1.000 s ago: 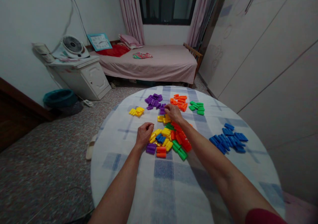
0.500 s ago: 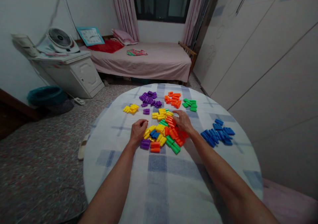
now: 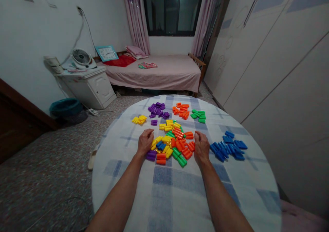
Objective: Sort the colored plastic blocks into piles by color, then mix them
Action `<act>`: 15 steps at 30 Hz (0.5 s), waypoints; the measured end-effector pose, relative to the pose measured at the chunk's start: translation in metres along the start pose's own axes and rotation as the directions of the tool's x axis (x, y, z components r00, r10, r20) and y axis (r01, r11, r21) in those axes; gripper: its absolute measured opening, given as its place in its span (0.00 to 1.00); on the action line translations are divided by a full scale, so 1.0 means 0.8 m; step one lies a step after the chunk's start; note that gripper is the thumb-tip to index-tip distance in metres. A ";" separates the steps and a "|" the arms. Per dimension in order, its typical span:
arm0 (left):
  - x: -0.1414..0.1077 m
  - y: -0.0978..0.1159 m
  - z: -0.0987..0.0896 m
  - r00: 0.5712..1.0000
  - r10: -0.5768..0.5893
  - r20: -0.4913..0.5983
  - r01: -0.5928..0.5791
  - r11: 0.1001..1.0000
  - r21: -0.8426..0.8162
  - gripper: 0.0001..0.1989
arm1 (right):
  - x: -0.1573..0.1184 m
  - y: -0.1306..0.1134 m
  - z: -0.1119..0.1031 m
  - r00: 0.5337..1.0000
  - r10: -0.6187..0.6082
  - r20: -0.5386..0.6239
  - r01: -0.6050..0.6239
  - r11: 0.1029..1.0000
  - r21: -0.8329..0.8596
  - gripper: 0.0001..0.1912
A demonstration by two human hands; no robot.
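Note:
In the head view, a mixed heap of small, glossy plastic blocks shaped like joined tubes lies between my hands. It holds yellow blocks [image 3: 167,151], orange blocks [image 3: 180,144], green blocks [image 3: 179,157], a blue block [image 3: 161,145] and a purple block [image 3: 151,155]. My left hand [image 3: 145,142] rests at the heap's left edge beside the yellow blocks, fingers curled closed; anything inside them is hidden. At the right edge, my right hand [image 3: 202,145] lies close to the orange blocks, its fingers loosely bent and apart, with nothing visible in them.
Single-colour piles surround the heap: yellow [image 3: 139,119], purple [image 3: 156,109], orange [image 3: 181,110], green [image 3: 198,115] and blue [image 3: 228,146]. All lie on a round table with a checked cloth [image 3: 185,197]. Beyond stand a bed [image 3: 164,72], a cabinet [image 3: 97,88] and a wardrobe [image 3: 269,71].
My right hand has drawn back from the top of the heap toward its right side, uncovering orange blocks. My left hand stays beside the heap. The camera view has tilted up slightly.

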State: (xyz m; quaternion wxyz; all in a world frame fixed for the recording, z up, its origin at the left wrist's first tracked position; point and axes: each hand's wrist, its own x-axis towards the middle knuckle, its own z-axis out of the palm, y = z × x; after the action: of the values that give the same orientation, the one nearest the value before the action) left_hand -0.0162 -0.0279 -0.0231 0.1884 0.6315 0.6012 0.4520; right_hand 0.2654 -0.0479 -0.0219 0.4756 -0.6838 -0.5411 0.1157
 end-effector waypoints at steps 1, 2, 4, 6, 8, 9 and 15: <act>0.001 0.000 0.000 1.000 -0.018 0.013 0.018 1.000 -0.002 0.14 | -0.001 0.001 0.001 1.000 0.009 0.009 -0.009 1.000 0.017 0.27; 0.002 0.000 -0.001 0.999 -0.037 0.034 0.037 0.999 -0.002 0.15 | -0.001 0.000 0.001 1.000 0.012 0.015 -0.013 1.000 0.026 0.27; 0.005 0.003 -0.006 0.992 -0.091 0.086 0.091 0.996 0.007 0.17 | 0.000 -0.002 0.002 1.000 0.010 0.026 -0.011 1.000 0.024 0.28; 0.012 0.009 -0.012 0.971 -0.193 0.145 0.194 0.981 0.004 0.19 | 0.000 -0.003 0.002 0.999 0.007 0.033 -0.007 1.000 0.014 0.27; 0.021 0.016 -0.020 0.934 -0.299 0.195 0.307 0.952 -0.012 0.18 | 0.000 -0.003 0.002 0.999 0.008 0.031 -0.009 1.000 0.013 0.27; 0.026 0.019 -0.023 0.917 -0.338 0.211 0.351 0.936 -0.026 0.18 | -0.001 -0.002 0.002 1.000 0.006 0.029 -0.006 1.000 0.014 0.26; 0.058 0.027 -0.019 0.870 -0.443 0.217 0.479 0.864 -0.157 0.23 | -0.002 0.002 0.003 0.999 -0.032 0.026 0.032 0.999 0.001 0.25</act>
State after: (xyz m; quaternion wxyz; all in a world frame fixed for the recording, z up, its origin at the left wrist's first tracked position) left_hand -0.0215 0.0063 0.0177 0.4069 0.4827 0.6663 0.3967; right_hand 0.2642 -0.0480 -0.0245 0.4706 -0.6733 -0.5581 0.1171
